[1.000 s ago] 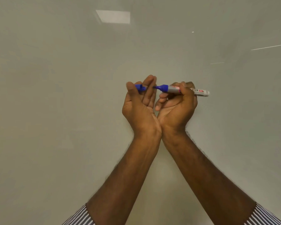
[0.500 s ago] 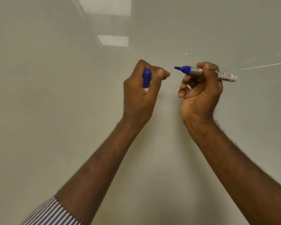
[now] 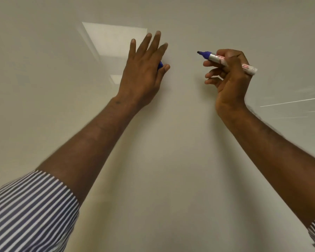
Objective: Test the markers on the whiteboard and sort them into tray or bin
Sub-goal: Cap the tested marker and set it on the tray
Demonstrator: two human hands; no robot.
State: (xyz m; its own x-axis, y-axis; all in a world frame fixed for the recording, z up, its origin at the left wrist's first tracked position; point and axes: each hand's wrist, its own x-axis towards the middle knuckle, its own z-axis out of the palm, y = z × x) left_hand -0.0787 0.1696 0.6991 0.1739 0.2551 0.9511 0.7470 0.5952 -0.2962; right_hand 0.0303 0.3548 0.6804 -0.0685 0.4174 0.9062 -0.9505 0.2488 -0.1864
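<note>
The testing step is in hand: the right hand [image 3: 229,75] pinches the uncapped marker [image 3: 225,60] just off the whiteboard [image 3: 171,160]. The left hand [image 3: 144,70], fingers spread, tucks the cap [image 3: 160,65] under its thumb. Next, the tip must touch the board.

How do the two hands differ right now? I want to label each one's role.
The left hand has its fingers spread straight towards the whiteboard, while the right hand has its fingers curled. The left hand tucks only the blue cap under its thumb; the right hand grips the uncapped blue marker, tip pointing left. Both are raised in front of the whiteboard, with striped sleeves pushed back.
</note>
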